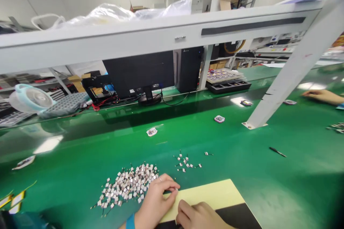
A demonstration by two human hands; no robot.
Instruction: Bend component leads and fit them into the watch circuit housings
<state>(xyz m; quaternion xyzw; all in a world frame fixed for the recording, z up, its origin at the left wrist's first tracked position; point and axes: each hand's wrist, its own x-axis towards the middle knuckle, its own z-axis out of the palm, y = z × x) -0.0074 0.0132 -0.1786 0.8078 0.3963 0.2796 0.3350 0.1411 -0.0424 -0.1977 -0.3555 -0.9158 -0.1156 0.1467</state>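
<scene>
Closely, the left hand [154, 196] was bent over the edge of a pale yellow sheet [215, 194], its thumb and index finger pinching what seemed a small whitish piece [176, 189]. The right hand [202, 216] had curled fingers above the same sheet; whether they gripped something could not be told. A pile of small parts [130, 186] lay just beside the left hand, the nearer of the 2, and stretched slantwise from lower left to upper right. These parts were squarish and pale, some with thin dark leads. The sheet, straight-edged and flat, had a black lower portion. Beneath, the green tabletop [107, 152] was smooth and glossy.
</scene>
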